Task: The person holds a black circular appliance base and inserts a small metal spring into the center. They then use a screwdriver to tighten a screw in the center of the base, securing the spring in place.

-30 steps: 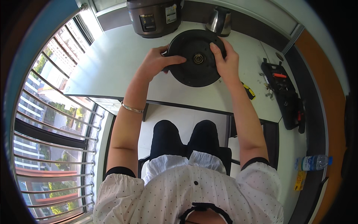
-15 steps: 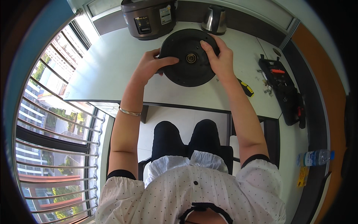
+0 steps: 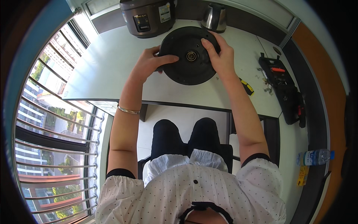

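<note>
Between my two hands a round black disc (image 3: 184, 72), like a fan or appliance base, is held up over the white desk with its broad face toward me. A small brass-coloured coil or ring (image 3: 191, 56) sits at its centre. My left hand (image 3: 151, 61) grips the left rim, thumb lying across the face and the other fingers behind. My right hand (image 3: 220, 54) clasps the upper right rim, its thumb on the face beside a small hole. The fingers behind the disc are mostly hidden.
On the white desk (image 3: 112, 71), a rice cooker (image 3: 147, 18) and a metal kettle (image 3: 214, 18) stand at the back. A yellow-and-black tool handle (image 3: 246, 86) lies by my right forearm. Farther right are an opened black tool case (image 3: 285, 89) and small metal pieces (image 3: 267, 87); a water bottle (image 3: 316, 157) lies lower right.
The view has shifted very slightly. Both hands keep the same grip on the black disc, which stays almost in place.
</note>
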A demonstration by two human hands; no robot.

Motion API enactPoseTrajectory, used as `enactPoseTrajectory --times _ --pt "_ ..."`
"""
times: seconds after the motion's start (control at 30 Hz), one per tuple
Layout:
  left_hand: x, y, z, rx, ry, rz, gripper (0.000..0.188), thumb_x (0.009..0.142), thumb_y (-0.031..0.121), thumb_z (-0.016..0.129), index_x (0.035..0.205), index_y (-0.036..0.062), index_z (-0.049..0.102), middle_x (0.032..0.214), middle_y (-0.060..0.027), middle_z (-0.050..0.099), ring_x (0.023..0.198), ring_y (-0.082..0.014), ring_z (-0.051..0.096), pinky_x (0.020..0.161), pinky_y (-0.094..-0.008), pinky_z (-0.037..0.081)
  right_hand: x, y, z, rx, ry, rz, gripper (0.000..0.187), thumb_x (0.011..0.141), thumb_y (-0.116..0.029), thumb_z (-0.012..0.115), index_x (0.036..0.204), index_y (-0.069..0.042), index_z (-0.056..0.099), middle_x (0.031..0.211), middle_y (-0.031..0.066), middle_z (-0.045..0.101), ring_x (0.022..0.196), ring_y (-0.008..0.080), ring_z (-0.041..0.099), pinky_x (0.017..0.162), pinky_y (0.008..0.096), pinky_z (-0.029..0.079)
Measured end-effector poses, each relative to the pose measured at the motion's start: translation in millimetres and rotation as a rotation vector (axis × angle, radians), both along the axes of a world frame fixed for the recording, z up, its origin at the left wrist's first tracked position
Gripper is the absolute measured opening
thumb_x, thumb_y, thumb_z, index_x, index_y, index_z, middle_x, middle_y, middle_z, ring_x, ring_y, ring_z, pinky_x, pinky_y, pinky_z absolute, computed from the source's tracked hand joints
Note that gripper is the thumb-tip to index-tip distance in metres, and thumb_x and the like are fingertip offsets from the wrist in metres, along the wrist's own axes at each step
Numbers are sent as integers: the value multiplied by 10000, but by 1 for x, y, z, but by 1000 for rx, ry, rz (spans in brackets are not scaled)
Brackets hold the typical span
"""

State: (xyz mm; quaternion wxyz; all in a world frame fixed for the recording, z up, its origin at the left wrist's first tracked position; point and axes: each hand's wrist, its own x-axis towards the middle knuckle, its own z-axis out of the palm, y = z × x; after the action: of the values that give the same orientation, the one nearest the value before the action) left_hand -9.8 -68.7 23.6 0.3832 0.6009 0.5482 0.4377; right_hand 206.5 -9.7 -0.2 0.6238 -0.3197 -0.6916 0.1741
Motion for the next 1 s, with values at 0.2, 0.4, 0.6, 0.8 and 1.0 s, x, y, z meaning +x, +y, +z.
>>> enactPoseTrajectory --times 0.2,0.4,0.6,0.8,1.0 --pt "5 -3 2 14 0 34 536 648 353 801 997 -35 683 732 -66 651 638 -128 591 522 -241 446 2 -2 0 -44 -42 -5 414 872 -307 691 1146 -4 628 930 123 696 848 163 657 769 271 508" --pt "7 -2 1 32 -18 23 461 710 337 788 908 -53 641 681 -66 620 553 -119 563 503 -233 426 3 -2 0 -60 -47 -10 410 873 -308 688 1143 -4 630 933 129 696 852 168 660 772 274 508" --pt "9 1 0 -9 -31 91 568 665 440 796 919 -54 677 681 -70 629 546 -126 568 453 -238 426 2 -3 1 -42 -55 -9 408 873 -308 687 1143 -8 631 950 135 695 867 175 660 783 280 506" --pt "7 4 -5 19 -45 84 572 671 461 785 864 -66 671 661 -71 620 529 -130 562 450 -242 423 -1 -3 1 41 -19 -15 373 852 -271 702 1085 11 631 845 173 693 763 250 683 715 322 528" --pt "6 3 -3 8 -47 73 559 677 446 785 848 -73 670 659 -80 624 538 -135 570 450 -243 418 -1 -2 0 38 -17 -15 378 847 -273 707 1084 12 633 848 170 695 763 251 684 719 319 530"
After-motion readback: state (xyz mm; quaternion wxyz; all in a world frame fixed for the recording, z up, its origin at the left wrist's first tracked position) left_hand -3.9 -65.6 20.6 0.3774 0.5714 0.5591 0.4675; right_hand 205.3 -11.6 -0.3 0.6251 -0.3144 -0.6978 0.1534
